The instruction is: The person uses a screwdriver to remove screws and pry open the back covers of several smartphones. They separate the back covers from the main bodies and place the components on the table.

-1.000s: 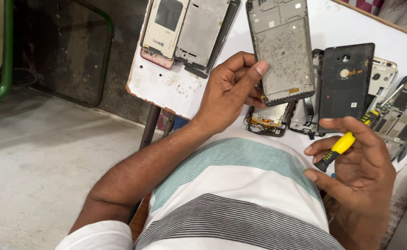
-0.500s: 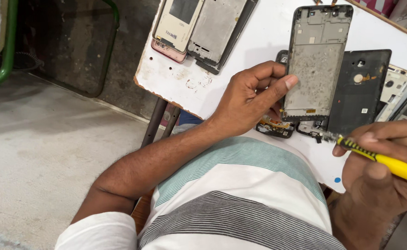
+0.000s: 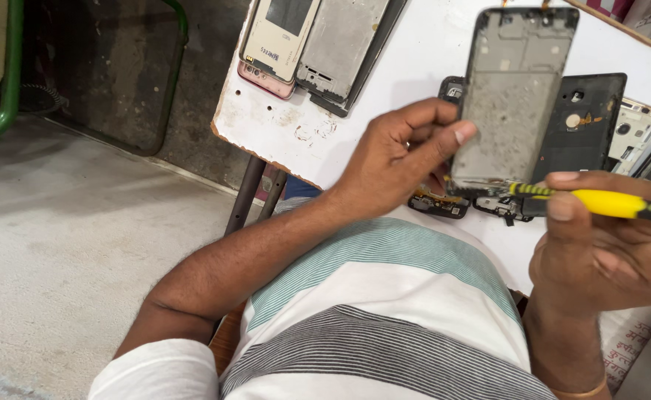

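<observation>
My left hand [image 3: 399,159] holds a grey phone frame [image 3: 514,96] upright by its lower left edge, above the white table [image 3: 421,52]. My right hand [image 3: 606,241] grips a yellow and black screwdriver [image 3: 599,201] lying nearly level. Its tip touches the bottom edge of the frame, where small dark parts hang. A black phone back cover [image 3: 588,118] lies flat just right of the frame.
Two more phone frames, one cream [image 3: 279,33] and one grey [image 3: 341,46], lie at the table's far left corner. Other opened phone parts [image 3: 636,133] sit at the right edge. A green metal tube [image 3: 7,89] stands left, over the concrete floor [image 3: 59,252].
My right hand has risen and swung the screwdriver level, bringing its tip to the frame's bottom edge. The view has shifted, so the frame and table sit further right.
</observation>
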